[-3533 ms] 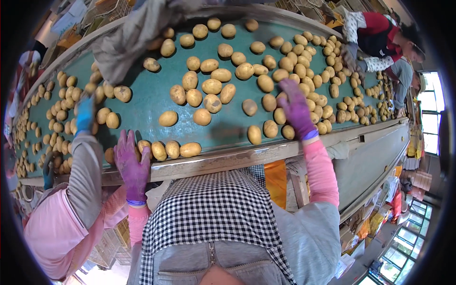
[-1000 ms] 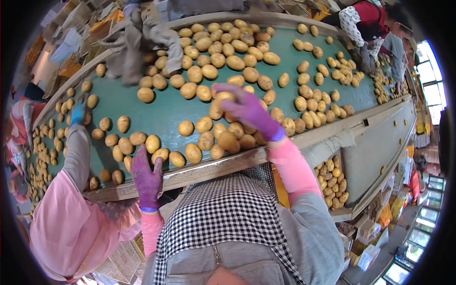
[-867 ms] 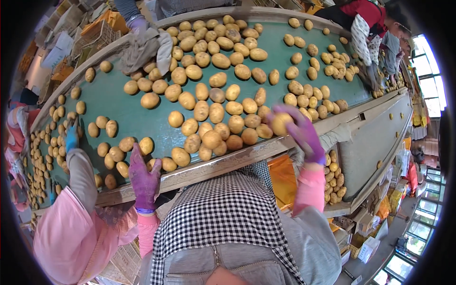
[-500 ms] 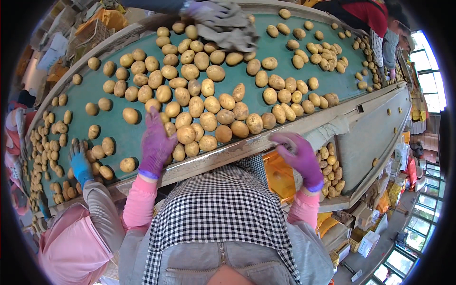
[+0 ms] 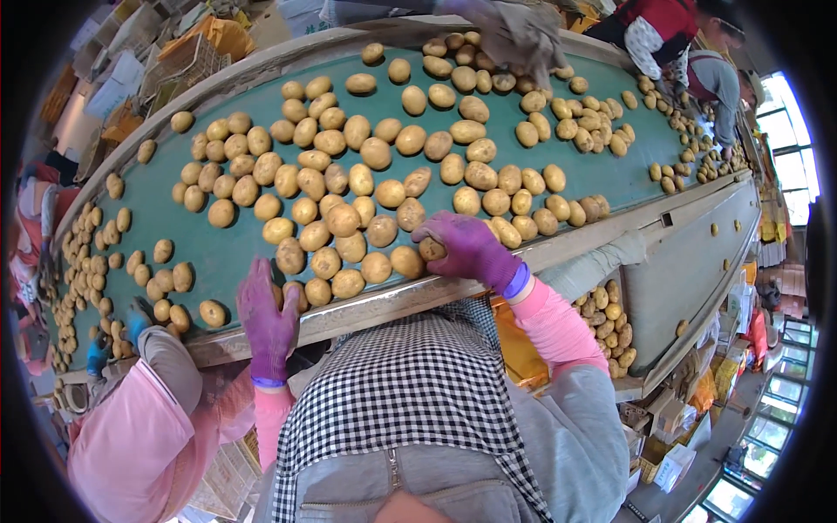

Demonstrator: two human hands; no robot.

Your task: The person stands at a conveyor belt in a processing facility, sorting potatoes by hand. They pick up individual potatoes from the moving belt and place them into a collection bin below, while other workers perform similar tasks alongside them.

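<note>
Many brown potatoes (image 5: 345, 220) lie spread over a green conveyor belt (image 5: 231, 261). My right hand (image 5: 469, 251), in a purple glove, has its fingers closed round a potato (image 5: 431, 249) by the belt's near edge. Also gloved in purple, my left hand (image 5: 268, 321) rests at the near rim further left. Its fingers point up the belt and its thumb is spread, close beside a few potatoes (image 5: 317, 292); I see nothing held in it.
A worn rail (image 5: 384, 305) borders the belt on my side. Right of me, potatoes (image 5: 603, 322) fill an opening beside a sloping panel (image 5: 684, 270). A co-worker in pink (image 5: 131, 436) stands at my left; across the belt a grey-gloved hand (image 5: 523, 39) reaches in. More people work at the far right.
My right hand has come from off the belt onto a potato at its near edge. My left hand has drawn back toward the rim. The opposite grey-gloved hand has moved right, and potatoes have shifted.
</note>
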